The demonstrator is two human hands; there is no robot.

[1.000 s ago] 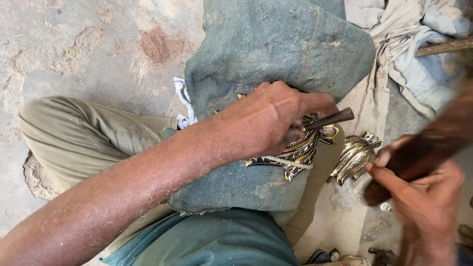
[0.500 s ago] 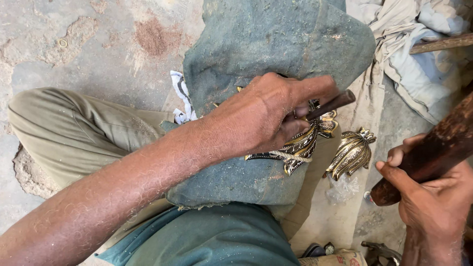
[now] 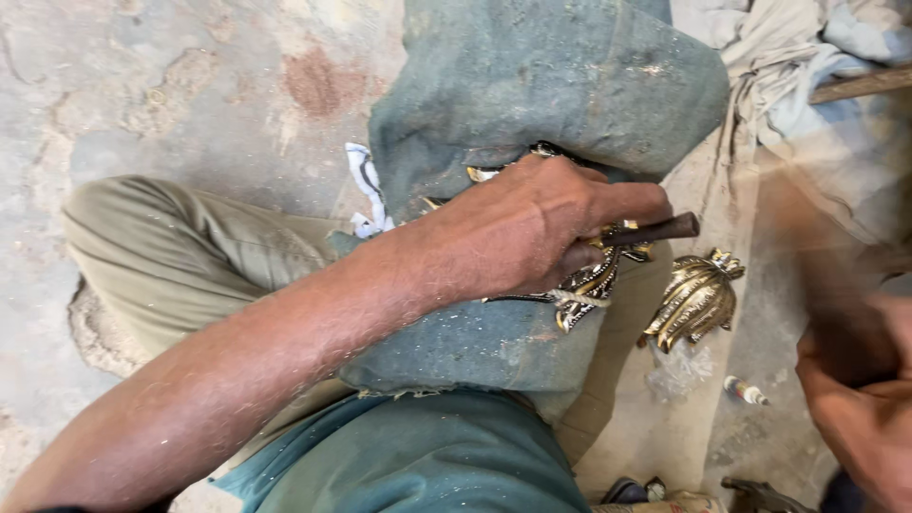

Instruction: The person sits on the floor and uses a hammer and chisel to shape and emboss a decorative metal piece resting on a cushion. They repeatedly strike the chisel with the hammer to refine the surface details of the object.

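Note:
My left hand (image 3: 532,228) is shut on a dark metal chisel (image 3: 655,231), which it presses onto an ornate brass casting (image 3: 589,285). The casting lies on a grey-green cloth-covered block (image 3: 551,76) resting on my lap. My right hand (image 3: 855,399) sits at the lower right edge, gripping a wooden mallet (image 3: 807,247) that shows only as a brown motion blur above it. A second brass casting (image 3: 693,299), leaf-shaped, lies on the floor between the two hands.
A small tube (image 3: 746,389) and a scrap of clear plastic (image 3: 679,370) lie on the floor by the loose casting. Crumpled cloths (image 3: 807,57) and a wooden stick (image 3: 860,85) are at the top right. Dark tools (image 3: 760,494) lie at the bottom edge.
My right hand has drawn the mallet away from the chisel to the right, and it is now blurred in motion. My left hand keeps the chisel on the casting.

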